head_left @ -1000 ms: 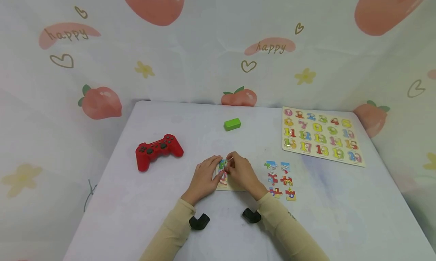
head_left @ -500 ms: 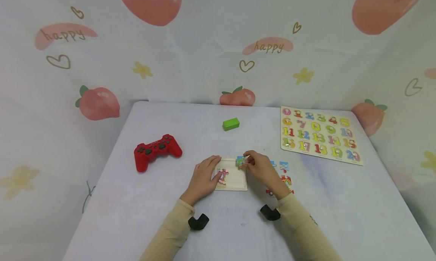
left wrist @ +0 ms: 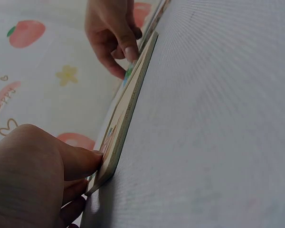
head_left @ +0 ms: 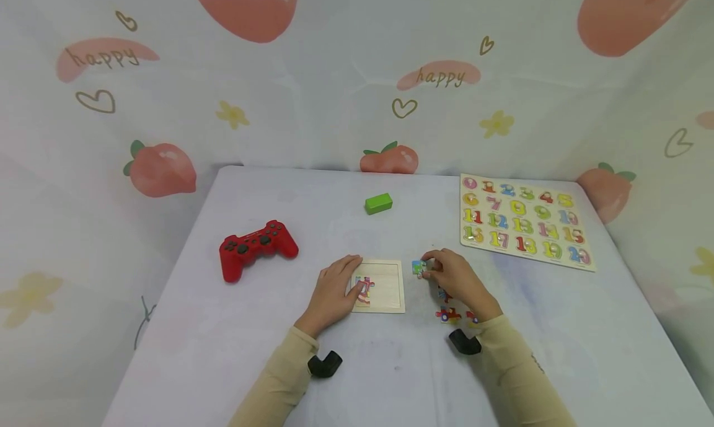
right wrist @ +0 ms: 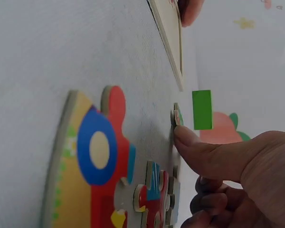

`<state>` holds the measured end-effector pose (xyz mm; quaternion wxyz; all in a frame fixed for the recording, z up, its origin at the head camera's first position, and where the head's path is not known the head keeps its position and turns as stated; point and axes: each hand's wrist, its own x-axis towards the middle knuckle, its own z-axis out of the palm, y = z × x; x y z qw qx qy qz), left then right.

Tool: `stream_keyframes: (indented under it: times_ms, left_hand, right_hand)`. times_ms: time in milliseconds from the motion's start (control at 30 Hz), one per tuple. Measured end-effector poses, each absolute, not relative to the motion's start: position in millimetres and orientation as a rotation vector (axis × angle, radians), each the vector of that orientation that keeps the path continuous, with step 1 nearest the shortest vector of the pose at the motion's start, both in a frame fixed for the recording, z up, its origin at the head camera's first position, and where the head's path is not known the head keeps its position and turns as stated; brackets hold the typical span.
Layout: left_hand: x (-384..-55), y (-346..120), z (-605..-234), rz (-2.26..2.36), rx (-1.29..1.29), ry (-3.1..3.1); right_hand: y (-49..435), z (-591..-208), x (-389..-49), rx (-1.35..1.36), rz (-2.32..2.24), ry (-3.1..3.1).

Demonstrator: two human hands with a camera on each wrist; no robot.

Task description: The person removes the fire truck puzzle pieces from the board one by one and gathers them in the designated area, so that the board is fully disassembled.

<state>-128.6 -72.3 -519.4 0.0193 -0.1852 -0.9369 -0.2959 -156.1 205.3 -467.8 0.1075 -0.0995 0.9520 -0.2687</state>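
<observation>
My left hand [head_left: 330,294] grips the left edge of a shallow wooden puzzle tray [head_left: 388,289]. Its thumb lies over the tray's rim in the left wrist view. One pink-and-white jigsaw piece [head_left: 365,292] sits at the left inside the tray, partly under that thumb. To the right of the tray, my right hand [head_left: 458,282] pinches a green-and-blue jigsaw piece [head_left: 418,268] at the tabletop. Below this hand lie several loose jigsaw pieces [head_left: 448,315], partly hidden by it. Close up in the right wrist view, one red-and-yellow loose piece [right wrist: 100,154] shows a blue wheel.
A red game controller [head_left: 258,247] lies at the left of the white table [head_left: 234,352]. Behind the tray is a green block [head_left: 379,203]. A number puzzle board [head_left: 524,222] lies at the back right. A printed cloth [head_left: 312,80] hangs behind the table.
My right hand has lifted the green-and-blue jigsaw piece out of the tray and carried it right, to the table beside the loose pieces. The left hand has stayed on the tray.
</observation>
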Motion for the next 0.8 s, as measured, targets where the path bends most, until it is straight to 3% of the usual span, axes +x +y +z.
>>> stream_keyframes:
  times_ms: [800]
  left_hand:
    - [-128.8, -72.5, -520.3, -0.914, -0.584, -2.888]
  right_hand:
    - [208.0, -467.0, -154.0, -0.275, -0.711, 2.787]
